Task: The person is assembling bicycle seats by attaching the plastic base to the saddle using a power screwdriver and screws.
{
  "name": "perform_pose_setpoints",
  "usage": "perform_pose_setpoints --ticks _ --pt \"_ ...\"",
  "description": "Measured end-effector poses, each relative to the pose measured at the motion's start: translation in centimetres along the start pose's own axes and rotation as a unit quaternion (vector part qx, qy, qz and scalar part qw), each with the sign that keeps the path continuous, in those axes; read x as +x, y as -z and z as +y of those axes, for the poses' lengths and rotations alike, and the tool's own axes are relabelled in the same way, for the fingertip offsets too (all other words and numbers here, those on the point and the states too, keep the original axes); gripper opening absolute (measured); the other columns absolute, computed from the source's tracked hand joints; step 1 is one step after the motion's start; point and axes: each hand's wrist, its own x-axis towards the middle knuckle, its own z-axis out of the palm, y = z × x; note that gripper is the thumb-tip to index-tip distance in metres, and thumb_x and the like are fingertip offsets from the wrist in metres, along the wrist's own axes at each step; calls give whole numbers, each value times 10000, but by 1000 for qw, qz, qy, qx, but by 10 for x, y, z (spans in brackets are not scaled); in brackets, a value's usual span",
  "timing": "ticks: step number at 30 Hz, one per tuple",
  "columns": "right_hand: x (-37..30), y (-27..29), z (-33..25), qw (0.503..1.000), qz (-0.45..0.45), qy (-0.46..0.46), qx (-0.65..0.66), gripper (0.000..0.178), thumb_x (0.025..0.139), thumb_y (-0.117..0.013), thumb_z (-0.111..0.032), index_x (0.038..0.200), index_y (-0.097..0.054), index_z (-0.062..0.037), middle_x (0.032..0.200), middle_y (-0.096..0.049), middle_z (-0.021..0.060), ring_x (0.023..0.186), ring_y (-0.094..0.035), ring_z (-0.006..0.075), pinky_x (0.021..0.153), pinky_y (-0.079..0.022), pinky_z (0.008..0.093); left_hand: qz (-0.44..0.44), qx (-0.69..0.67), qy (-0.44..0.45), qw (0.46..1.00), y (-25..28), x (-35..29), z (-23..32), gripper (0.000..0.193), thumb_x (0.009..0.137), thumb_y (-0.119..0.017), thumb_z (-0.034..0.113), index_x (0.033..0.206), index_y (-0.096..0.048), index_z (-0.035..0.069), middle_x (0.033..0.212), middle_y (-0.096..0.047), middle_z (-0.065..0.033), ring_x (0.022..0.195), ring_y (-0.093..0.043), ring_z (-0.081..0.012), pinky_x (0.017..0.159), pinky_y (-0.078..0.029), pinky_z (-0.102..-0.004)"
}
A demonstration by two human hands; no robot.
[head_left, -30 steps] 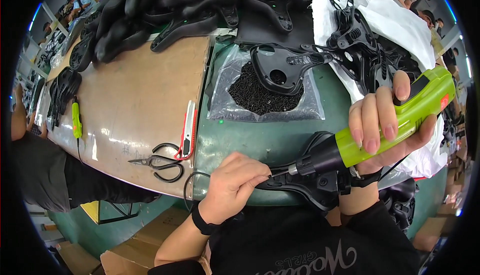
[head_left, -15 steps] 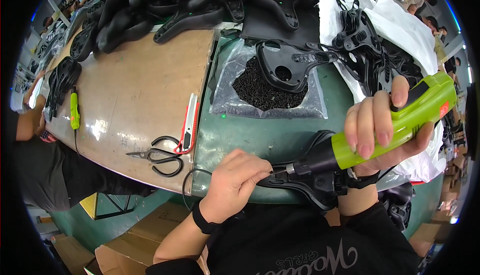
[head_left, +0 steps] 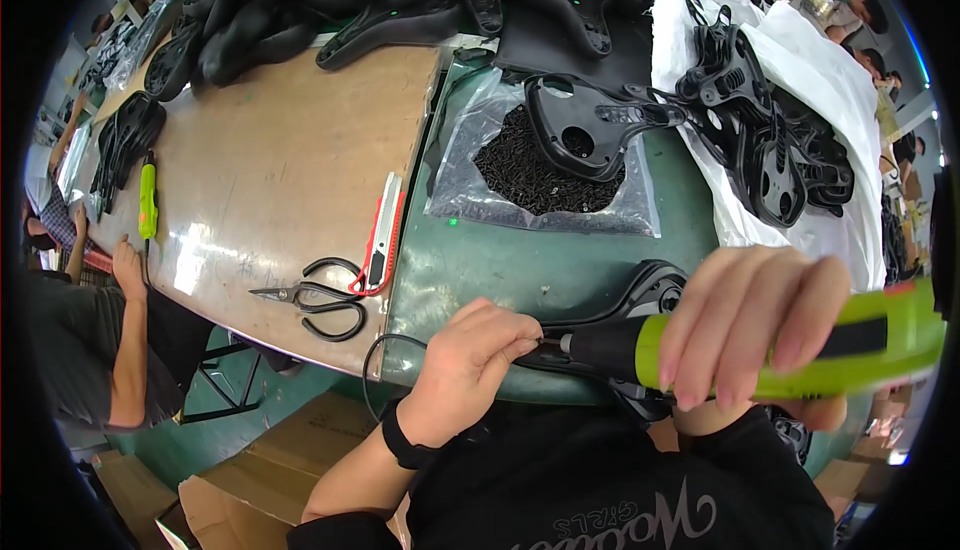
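Note:
My right hand (head_left: 755, 325) grips a lime-green electric screwdriver (head_left: 652, 355) with a black nose, held nearly level and pointing left. My left hand (head_left: 478, 365) is closed in a pinch right at the tip of its bit; what lies between the fingertips is too small to make out. Beneath the screwdriver, at the table's near edge, lies a black moulded plastic part (head_left: 655, 292), partly covered by the tool and my right hand. Beyond my hands, a clear plastic bag (head_left: 455, 195) holds a heap of small black screws (head_left: 520, 172), with another black plastic frame (head_left: 572, 130) resting on it.
Left of my hands lie black-handled scissors (head_left: 330, 300) and a red-and-white utility knife (head_left: 380, 240). Black padded pieces (head_left: 400, 25) are piled at the back. More black frames (head_left: 770, 140) lie on white sheeting at right. A co-worker (head_left: 125, 350) is at left near a second green screwdriver (head_left: 148, 200).
My right hand and the screwdriver have swung lower, from tilted up to nearly level. My left hand stays at the bit tip. The co-worker's hand has come near the other screwdriver.

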Motion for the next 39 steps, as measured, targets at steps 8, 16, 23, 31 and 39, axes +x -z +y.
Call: perform_pose_setpoints --ticks 8,16,23,31,39 --pt "-11 -13 43 984 159 -58 51 568 794 -729 -431 1044 -459 1 728 -619 129 616 -638 288 554 -529 427 5 44 89 995 4 -16 -20 235 869 -576 81 1092 -641 44 789 -618 -131 778 -576 -300 728 -468 -358" --pt "-6 -31 32 973 134 -189 -19 554 721 -820 -352 985 -522 33 715 -625 153 607 -629 281 549 -524 414 -137 -209 351 902 -14 -25 -44 363 983 -454 175 1332 -508 94 701 -589 -74 543 -601 -115 472 -483 -251" --pt "-4 -38 43 972 129 -192 -40 532 704 -825 -364 919 -557 42 673 -622 146 558 -614 254 529 -518 388 -137 -254 365 885 -16 -22 -52 337 981 -465 160 1302 -546 95 684 -581 -56 529 -604 -107 450 -482 -230" --pt "0 -37 51 966 101 -229 -64 542 687 -832 -340 939 -561 56 687 -627 147 591 -621 246 591 -533 404 -115 -256 372 885 -18 -22 -51 312 980 -472 163 1263 -581 89 653 -575 -46 510 -602 -106 447 -481 -234" --pt "5 -40 61 970 10 -209 -121 539 685 -828 -316 955 -556 62 714 -641 145 615 -636 261 602 -544 377 -101 -259 352 893 -20 -25 -51 299 979 -473 158 1240 -597 82 636 -577 -48 488 -596 -109 441 -476 -235"
